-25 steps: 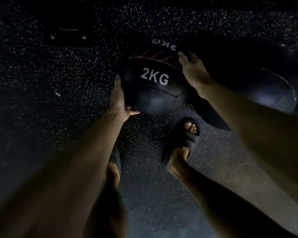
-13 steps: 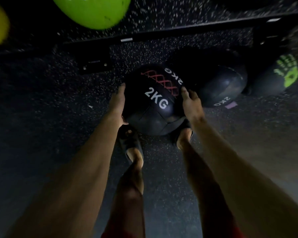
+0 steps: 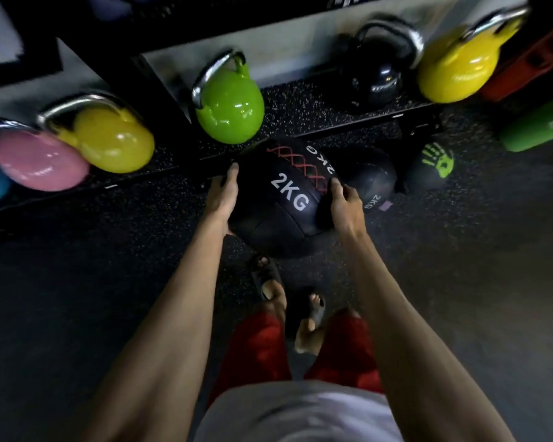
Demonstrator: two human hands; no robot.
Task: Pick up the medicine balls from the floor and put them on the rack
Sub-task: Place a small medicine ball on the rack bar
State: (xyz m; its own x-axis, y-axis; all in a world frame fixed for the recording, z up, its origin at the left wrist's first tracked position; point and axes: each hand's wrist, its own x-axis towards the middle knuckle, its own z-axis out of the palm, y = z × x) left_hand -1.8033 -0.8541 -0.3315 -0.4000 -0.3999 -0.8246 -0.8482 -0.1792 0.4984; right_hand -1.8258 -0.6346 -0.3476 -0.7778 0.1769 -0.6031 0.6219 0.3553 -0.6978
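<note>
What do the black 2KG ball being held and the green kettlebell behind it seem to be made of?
2KG ball: probably matte synthetic leather, going by its panel seams and red cross-lacing. Green kettlebell: likely gloss-painted metal, given the sharp highlights; its handle looks like bare polished steel.

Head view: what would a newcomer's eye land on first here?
The 2KG ball at centre, held between the left hand and right hand. Behind it, on the low shelf, sit a pink kettlebell, yellow kettlebell and green kettlebell. To its right on the floor lie a plain black ball and a handprint ball.
</note>
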